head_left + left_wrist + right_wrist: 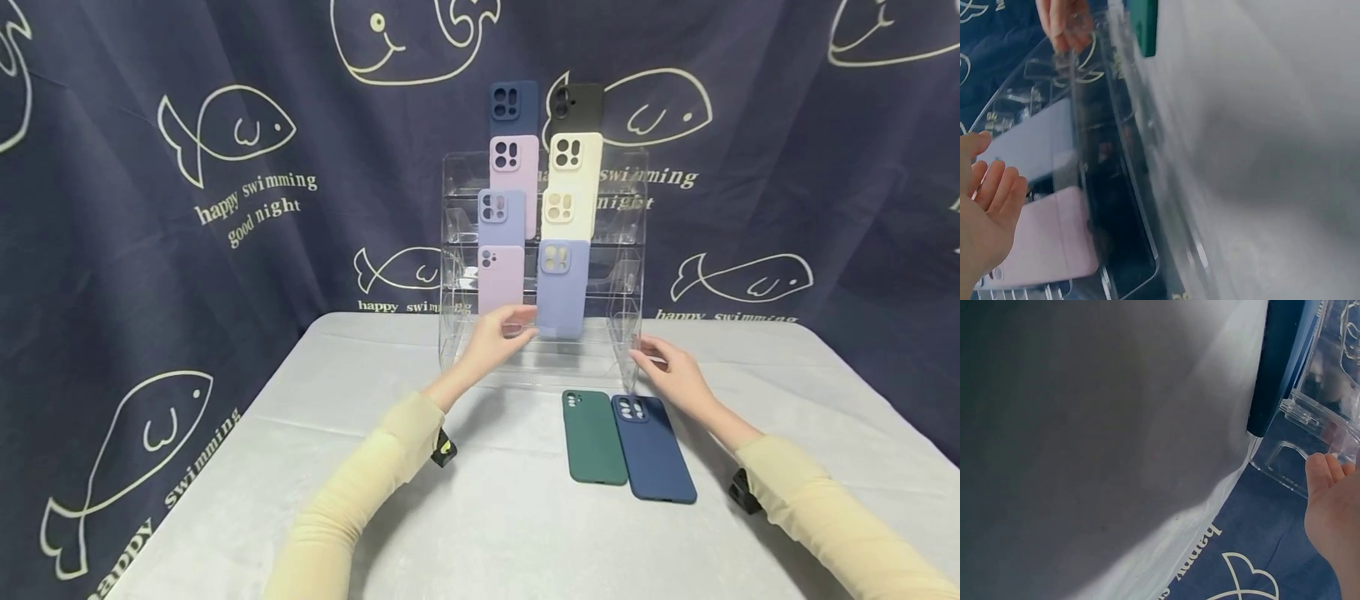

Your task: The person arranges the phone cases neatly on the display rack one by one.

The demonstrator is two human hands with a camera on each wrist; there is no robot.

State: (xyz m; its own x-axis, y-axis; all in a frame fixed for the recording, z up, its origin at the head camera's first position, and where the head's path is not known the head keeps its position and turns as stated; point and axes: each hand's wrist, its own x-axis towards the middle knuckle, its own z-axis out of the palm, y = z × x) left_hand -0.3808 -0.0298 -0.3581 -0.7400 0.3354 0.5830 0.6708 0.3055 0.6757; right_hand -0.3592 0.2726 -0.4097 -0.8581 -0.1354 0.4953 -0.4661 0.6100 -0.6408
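Observation:
A clear acrylic display stand (615, 279) holds phone cases in two columns. My left hand (497, 337) is in front of its lowest tier, between a pink phone case (501, 279) and a periwinkle phone case (562, 292). In the left wrist view, that hand's fingers (1002, 187) are loosely bent with nothing between them. At the stand's right side, my right hand (675, 373) pinches the clear side panel, thumb in front. The right wrist view shows its fingers (1319, 475) at the panel's edge.
On the table (510, 517) before the stand lie a green phone case (595, 437) and a dark blue phone case (656, 450), side by side. Higher tiers hold lilac, light blue, cream, navy and black cases. A navy curtain (315, 350) with fish drawings hangs behind.

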